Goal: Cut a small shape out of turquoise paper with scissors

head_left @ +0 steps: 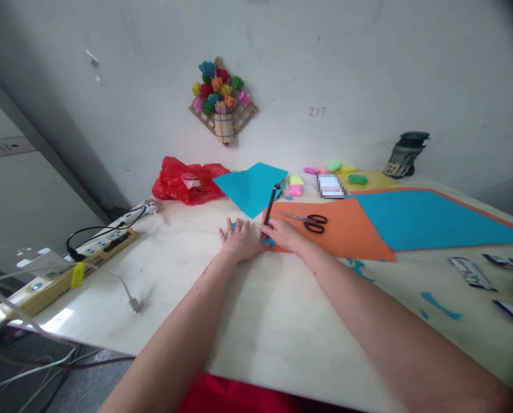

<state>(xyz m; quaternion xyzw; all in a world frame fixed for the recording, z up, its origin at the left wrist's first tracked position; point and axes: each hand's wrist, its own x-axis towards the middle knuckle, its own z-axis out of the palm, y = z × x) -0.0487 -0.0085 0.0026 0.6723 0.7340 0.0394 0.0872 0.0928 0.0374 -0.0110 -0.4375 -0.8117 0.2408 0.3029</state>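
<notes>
My right hand (284,234) is closed round a slim black pen (270,203), which stands nearly upright with its top leaning a little to the right. Its tip is hidden by my fingers. My left hand (241,242) lies flat on the table with fingers spread, pressing on a small piece of blue paper (268,243) that shows partly beneath it. To the right, an orange sheet (346,232) reaches under my right hand. Black-handled scissors (314,223) rest on that sheet, blades pointing left. Just behind my hands is a blue sheet (254,184) turned cornerwise.
A red plastic bag (187,180) sits at the back. Larger blue sheets (428,221), a phone (331,186) and a dark bottle (406,155) are at right. Blue scraps (441,306) lie near my right forearm. A power strip (97,252) with cables borders the left side.
</notes>
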